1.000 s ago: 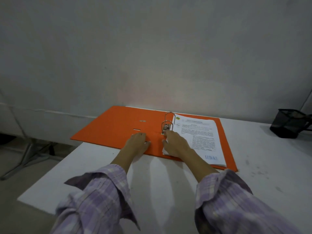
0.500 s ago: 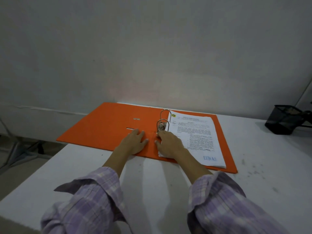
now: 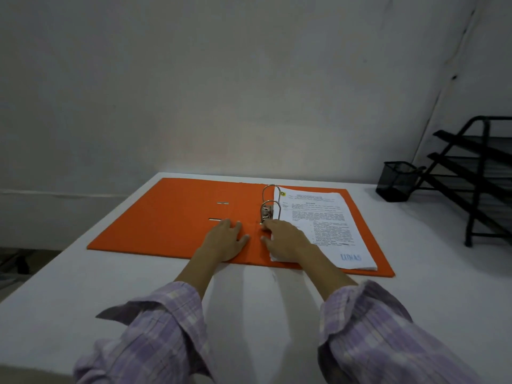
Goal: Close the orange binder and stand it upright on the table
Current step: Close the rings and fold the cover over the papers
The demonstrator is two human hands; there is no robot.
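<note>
The orange binder [image 3: 177, 217] lies wide open and flat on the white table [image 3: 415, 273], toward its far edge near the wall, with its left cover bare and a stack of printed pages [image 3: 327, 225] filed on its right side. My left hand [image 3: 224, 239] rests palm down on the inside of the left cover, just beside the spine, fingers loosely spread and gripping nothing. My right hand [image 3: 288, 239] lies on the near left corner of the pages, its fingertips up against the base of the metal lever clip [image 3: 266, 214]. Whether they press the lever or only touch it, I cannot tell. The two ring arches [image 3: 270, 194] stand closed over the paper. Off to the right (well apart from the binder) sit a black mesh pen cup [image 3: 397, 184] and a black tiered paper tray rack [image 3: 482, 173]. My lilac checked sleeves [image 3: 155, 336] fill the near edge.
</note>
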